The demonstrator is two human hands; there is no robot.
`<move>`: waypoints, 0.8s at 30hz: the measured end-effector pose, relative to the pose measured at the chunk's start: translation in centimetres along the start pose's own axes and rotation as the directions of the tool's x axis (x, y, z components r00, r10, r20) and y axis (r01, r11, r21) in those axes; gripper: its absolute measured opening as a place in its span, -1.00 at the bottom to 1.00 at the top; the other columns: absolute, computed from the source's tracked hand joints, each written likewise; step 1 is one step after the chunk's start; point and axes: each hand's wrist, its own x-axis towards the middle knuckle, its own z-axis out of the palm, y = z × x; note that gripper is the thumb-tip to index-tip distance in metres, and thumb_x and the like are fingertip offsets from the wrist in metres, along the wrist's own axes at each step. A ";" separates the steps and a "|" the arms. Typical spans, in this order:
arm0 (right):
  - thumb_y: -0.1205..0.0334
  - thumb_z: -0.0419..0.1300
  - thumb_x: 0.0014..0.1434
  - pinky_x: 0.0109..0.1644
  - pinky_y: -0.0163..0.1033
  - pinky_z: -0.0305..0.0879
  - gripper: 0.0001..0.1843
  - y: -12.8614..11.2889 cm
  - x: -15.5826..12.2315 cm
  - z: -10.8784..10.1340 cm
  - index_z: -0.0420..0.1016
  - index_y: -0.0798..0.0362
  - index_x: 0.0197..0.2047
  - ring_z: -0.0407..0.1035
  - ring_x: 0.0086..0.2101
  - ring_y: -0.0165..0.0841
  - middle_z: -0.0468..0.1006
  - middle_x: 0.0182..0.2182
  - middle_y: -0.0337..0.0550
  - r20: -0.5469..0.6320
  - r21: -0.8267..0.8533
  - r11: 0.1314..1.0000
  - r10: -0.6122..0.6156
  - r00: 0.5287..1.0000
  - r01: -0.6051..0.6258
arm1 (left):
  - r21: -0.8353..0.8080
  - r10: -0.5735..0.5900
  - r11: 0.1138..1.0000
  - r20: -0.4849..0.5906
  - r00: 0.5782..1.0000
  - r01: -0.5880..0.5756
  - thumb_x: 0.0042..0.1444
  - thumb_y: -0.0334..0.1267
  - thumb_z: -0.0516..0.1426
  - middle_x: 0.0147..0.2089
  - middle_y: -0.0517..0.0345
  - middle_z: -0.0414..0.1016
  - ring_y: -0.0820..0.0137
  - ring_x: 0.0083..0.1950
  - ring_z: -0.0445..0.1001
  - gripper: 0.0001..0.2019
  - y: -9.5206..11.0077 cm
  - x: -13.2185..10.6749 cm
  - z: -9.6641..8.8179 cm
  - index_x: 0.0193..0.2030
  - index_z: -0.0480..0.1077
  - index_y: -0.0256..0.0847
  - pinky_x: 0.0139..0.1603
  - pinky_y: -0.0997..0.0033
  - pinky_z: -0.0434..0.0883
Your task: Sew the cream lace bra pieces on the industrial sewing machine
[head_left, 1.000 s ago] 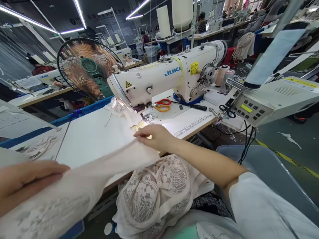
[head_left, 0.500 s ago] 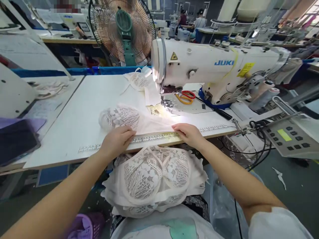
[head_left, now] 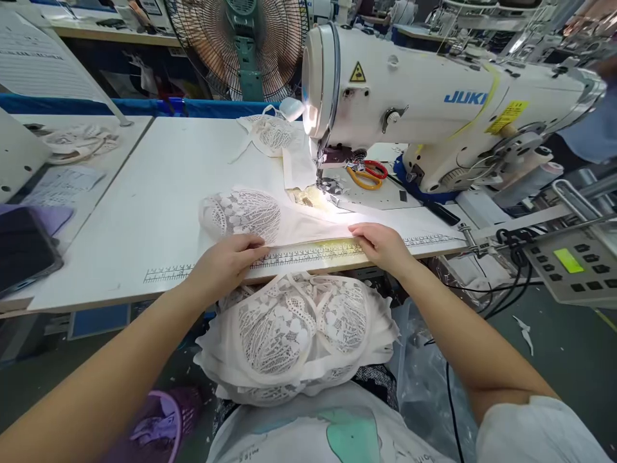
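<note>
White lace bra piece (head_left: 250,215) is laid out on the tabletop (head_left: 164,186), pinched by left hand (head_left: 226,265) and right hand (head_left: 383,245), seemingly unsewn by the presser foot (head_left: 331,186), more bras (head_left: 299,334) stacked below.

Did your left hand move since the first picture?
Yes, the left hand has moved right, closer to the sewing machine.

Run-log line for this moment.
left hand: holds lace-cup piece | right hand: holds its band end | ruler markings: along table edge | sewing machine: beyond
</note>
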 end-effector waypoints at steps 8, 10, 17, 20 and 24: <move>0.35 0.01 0.18 -0.05 -0.05 0.47 -0.78 0.4 -0.8 -0.5 0.49 -0.02 -0.27 0.52 -0.13 -0.24 0.63 -0.15 -0.09 -0.022 -0.030 0.999 -0.028 0.999 0.027 | 0.017 0.103 0.995 -0.009 0.995 -0.103 0.25 -0.29 -0.19 -0.01 -0.14 0.52 0.17 -0.03 0.49 -0.57 0.3 0.1 0.0 -0.03 0.48 -0.24 -0.12 0.18 0.49; 0.35 0.01 0.18 -0.03 -0.03 0.47 -0.78 0.3 -1.0 -0.5 0.48 -0.03 -0.27 0.52 -0.11 -0.23 0.63 -0.14 -0.10 -0.017 -0.030 0.999 -0.032 0.999 0.031 | 0.032 0.110 0.993 -0.004 0.994 -0.110 0.26 -0.26 -0.18 0.02 -0.12 0.51 0.15 0.00 0.46 -0.58 0.2 0.0 0.1 -0.02 0.48 -0.19 -0.08 0.15 0.48; 0.36 0.01 0.20 -0.01 -0.02 0.47 -0.76 0.1 -0.7 -0.4 0.49 -0.03 -0.26 0.51 -0.11 -0.23 0.63 -0.14 -0.12 -0.010 -0.073 0.997 -0.028 1.000 0.027 | 0.061 0.088 0.994 0.077 0.993 -0.093 0.27 -0.21 -0.21 0.06 -0.16 0.46 0.11 0.02 0.41 -0.54 -0.5 0.5 0.1 0.01 0.48 -0.14 -0.04 0.07 0.43; 0.37 0.00 0.20 -0.02 -0.02 0.48 -0.75 0.0 -0.5 -0.2 0.50 -0.02 -0.23 0.51 -0.11 -0.23 0.63 -0.15 -0.12 -0.010 -0.089 0.995 -0.055 0.998 0.054 | 0.066 0.102 0.992 0.114 0.988 -0.110 0.29 -0.19 -0.23 0.06 -0.20 0.44 0.12 0.03 0.40 -0.52 -0.7 0.5 -0.4 0.03 0.47 -0.18 -0.07 0.11 0.43; 0.37 0.00 0.21 -0.04 -0.02 0.49 -0.76 -0.1 -0.4 0.0 0.49 0.00 -0.22 0.52 -0.12 -0.22 0.63 -0.16 -0.11 -0.021 -0.087 0.989 -0.119 0.993 0.117 | 0.076 0.097 0.991 0.161 0.982 -0.110 0.32 -0.22 -0.25 0.07 -0.20 0.41 0.19 0.03 0.36 -0.51 -0.9 -0.1 -0.8 0.06 0.45 -0.21 -0.09 0.18 0.42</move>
